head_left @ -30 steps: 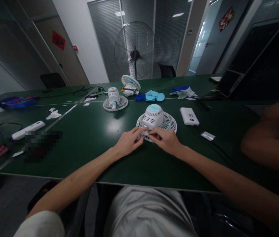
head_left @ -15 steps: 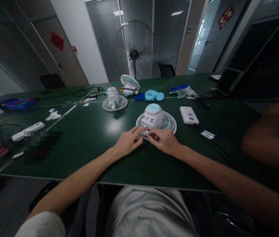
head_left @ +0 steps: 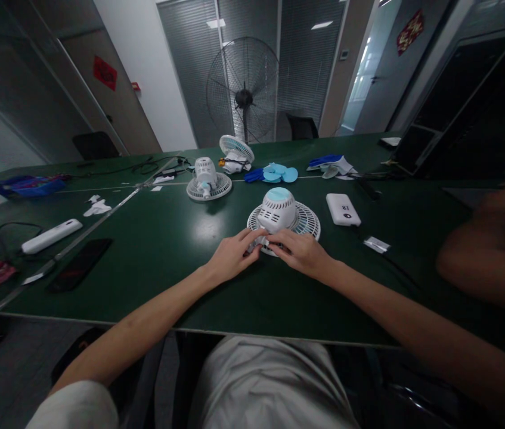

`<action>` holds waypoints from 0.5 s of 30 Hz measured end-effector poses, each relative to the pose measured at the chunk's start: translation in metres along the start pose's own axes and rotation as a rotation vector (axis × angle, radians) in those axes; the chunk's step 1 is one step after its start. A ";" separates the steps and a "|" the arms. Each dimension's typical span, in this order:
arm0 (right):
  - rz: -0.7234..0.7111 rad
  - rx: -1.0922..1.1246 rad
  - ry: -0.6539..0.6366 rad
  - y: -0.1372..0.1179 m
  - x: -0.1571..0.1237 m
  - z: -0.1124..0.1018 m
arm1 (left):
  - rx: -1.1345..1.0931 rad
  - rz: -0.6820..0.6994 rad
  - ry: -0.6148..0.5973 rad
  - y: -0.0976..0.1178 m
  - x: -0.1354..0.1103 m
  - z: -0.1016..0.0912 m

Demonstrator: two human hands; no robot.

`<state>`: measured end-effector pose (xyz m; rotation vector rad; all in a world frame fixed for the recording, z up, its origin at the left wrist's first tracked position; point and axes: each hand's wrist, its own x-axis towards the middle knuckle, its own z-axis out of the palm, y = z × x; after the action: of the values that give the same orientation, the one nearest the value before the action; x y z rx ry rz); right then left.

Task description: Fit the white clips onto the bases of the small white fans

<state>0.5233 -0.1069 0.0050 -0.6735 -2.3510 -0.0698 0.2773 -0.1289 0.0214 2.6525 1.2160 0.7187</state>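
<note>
A white fan head (head_left: 278,213) with a pale blue cap lies grille down on the green table in front of me. At its near side, a small white part (head_left: 261,241) juts out at the neck. My left hand (head_left: 233,255) pinches that part from the left, thumb and forefinger closed around it. From the right, my right hand (head_left: 300,252) has its fingertips closed on the same part, close to the left ones. The exact shape of the part is hidden by my fingers.
Another fan head (head_left: 206,179) and a small fan (head_left: 235,154) stand farther back, beside light blue fan blades (head_left: 280,173). A white power bank (head_left: 343,209) lies to the right, a black phone (head_left: 80,265) to the left. Another person's arm (head_left: 476,250) rests at the right.
The fingers of my right hand have shifted slightly at the small white part. My left hand and the fan head look nearly the same.
</note>
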 end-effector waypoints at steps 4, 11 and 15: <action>0.010 0.013 0.025 -0.001 0.001 0.001 | -0.005 0.000 -0.002 0.001 0.000 -0.001; 0.122 0.066 0.050 -0.007 0.003 0.003 | -0.014 -0.008 -0.015 0.001 0.000 -0.002; 0.238 0.129 0.048 -0.011 0.006 0.005 | -0.007 -0.010 -0.012 0.001 0.000 -0.002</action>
<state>0.5114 -0.1130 0.0065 -0.8715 -2.1912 0.1682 0.2774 -0.1296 0.0232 2.6391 1.2208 0.7032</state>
